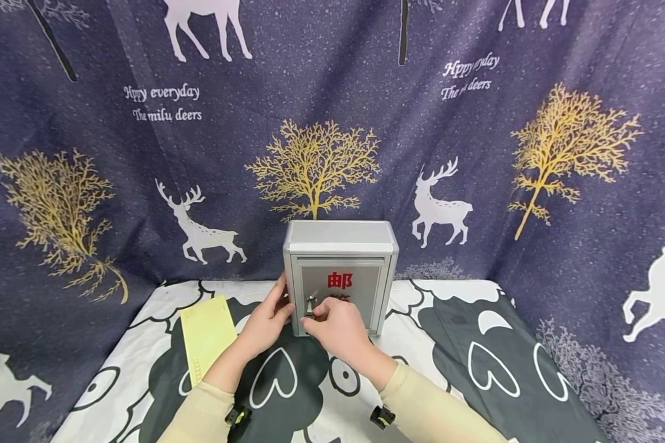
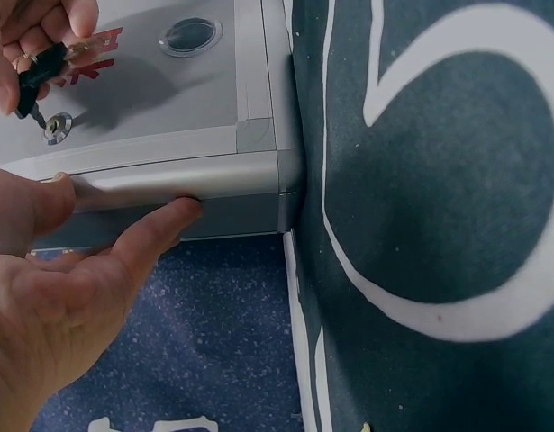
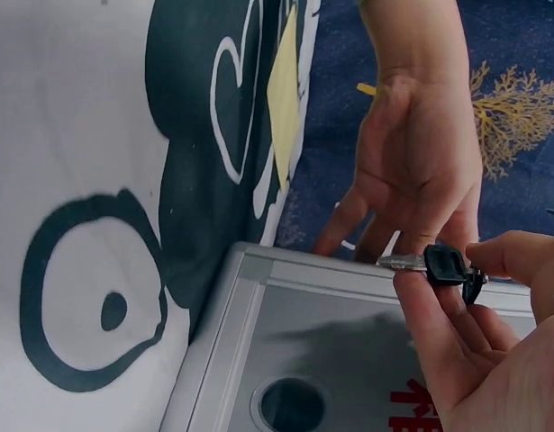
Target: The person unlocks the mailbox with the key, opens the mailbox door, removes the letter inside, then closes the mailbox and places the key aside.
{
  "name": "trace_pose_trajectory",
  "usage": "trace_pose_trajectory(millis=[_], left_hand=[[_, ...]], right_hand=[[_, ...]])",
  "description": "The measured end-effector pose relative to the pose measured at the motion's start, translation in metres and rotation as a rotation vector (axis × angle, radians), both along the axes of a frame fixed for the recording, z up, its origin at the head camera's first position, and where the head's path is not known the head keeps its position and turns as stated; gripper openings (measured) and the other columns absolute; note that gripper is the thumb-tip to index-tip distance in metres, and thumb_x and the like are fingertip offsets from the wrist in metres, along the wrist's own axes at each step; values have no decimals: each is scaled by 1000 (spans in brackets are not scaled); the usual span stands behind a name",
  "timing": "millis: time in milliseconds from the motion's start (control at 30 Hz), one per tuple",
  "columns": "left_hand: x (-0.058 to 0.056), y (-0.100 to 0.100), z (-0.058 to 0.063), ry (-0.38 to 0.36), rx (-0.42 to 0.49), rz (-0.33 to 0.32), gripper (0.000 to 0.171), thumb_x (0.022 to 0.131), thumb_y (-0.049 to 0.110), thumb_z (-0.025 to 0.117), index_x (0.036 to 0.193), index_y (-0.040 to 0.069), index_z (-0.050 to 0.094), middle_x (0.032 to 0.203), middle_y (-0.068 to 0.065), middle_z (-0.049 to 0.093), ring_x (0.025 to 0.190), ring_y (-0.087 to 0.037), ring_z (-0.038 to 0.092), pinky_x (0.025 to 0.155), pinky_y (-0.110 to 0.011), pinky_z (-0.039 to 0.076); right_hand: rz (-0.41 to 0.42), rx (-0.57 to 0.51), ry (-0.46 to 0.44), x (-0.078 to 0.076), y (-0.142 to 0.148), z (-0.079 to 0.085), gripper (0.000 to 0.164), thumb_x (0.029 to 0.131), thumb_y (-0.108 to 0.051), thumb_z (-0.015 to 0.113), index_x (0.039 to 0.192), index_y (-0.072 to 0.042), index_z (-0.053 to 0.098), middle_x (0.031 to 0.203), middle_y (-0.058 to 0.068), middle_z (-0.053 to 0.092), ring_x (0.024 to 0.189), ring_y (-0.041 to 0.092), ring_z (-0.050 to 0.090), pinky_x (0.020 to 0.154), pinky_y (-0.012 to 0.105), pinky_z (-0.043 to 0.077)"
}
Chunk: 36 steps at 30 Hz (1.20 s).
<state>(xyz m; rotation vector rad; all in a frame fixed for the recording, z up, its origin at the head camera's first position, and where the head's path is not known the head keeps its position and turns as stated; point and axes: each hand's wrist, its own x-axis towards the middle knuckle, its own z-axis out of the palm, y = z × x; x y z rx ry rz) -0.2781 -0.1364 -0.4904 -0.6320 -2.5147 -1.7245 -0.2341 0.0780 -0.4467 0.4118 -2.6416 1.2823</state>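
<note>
A silver metal mailbox (image 1: 339, 238) with red characters on its front door stands upright against the cloth backdrop. My left hand (image 1: 263, 327) rests on its left side, fingers extended along the side wall and thumb at the front edge. With its thumb and fingers, my right hand (image 1: 340, 327) pinches a small bunch of keys (image 3: 445, 265) with black heads. One key's tip is right at the round lock (image 2: 58, 128) in the door; another key's metal blade sticks out sideways. A round window (image 2: 190, 37) shows lower on the door.
A yellow envelope (image 1: 206, 335) lies on the patterned cloth (image 1: 415, 369) to the left of my left forearm. Behind the mailbox hangs a dark blue backdrop (image 1: 332, 92) printed with deer and trees.
</note>
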Motion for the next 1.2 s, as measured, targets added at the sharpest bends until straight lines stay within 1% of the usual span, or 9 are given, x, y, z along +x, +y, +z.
trace_pose_trajectory(millis=[167,267,367,533,700,800,967,1067,1200], left_hand=[[1,0,1,-18,13,1,78,118,9,56,182,27,15,174,-28,39,151,-47,52,108,-52,59],[1,0,1,-19,17,2,78,118,9,56,181,27,15,173,-29,40,151,-47,52,108,-53,59],[0,0,0,-19,21,0,79,117,9,56,182,28,15,173,-29,40,151,-47,52,108,-54,59],[0,-1,-1,-15,30,-6,78,117,7,56,182,25,15,172,-30,40,151,-48,51,108,-53,59],[-1,0,-2,-13,32,-9,78,117,7,57,182,23,15,172,-30,40,151,-48,51,108,-54,59],[-1,0,-2,-12,27,-8,78,117,8,56,182,23,15,172,-30,40,151,-48,51,108,-54,59],[-1,1,-1,-7,21,-3,78,117,8,56,181,21,15,172,-31,39,151,-49,52,107,-53,60],[-1,1,-1,-6,20,-3,78,117,7,56,181,21,14,172,-31,39,150,-49,52,107,-54,60],[0,1,-1,0,26,-1,78,117,6,56,181,21,15,171,-32,40,150,-50,53,106,-54,60]], right_hand=[[68,-103,-85,6,5,-1,21,96,-29,88,102,-10,83,79,-8,76,63,7,72,59,29,59],[95,-188,-154,8,9,-3,23,96,-32,88,101,-10,82,78,-8,77,64,12,75,62,29,60],[116,-280,-221,9,12,-5,26,95,-31,89,102,-7,82,83,-3,79,68,17,79,67,30,64],[167,-486,-362,10,17,-7,29,97,-23,87,107,3,80,91,10,82,76,25,82,76,37,69],[209,-625,-487,9,22,-10,28,100,-19,84,109,7,78,96,17,82,85,26,83,81,40,69],[225,-665,-538,7,27,-14,30,101,-19,83,110,9,77,96,16,82,87,25,83,82,40,69],[252,-694,-594,5,34,-21,30,103,-20,80,111,8,77,96,16,82,87,22,83,85,40,68],[246,-679,-611,6,38,-26,30,104,-21,79,112,8,77,97,16,82,86,21,83,86,40,68],[213,-634,-619,6,41,-32,36,104,-23,78,117,11,75,96,15,81,86,22,83,86,40,68]])
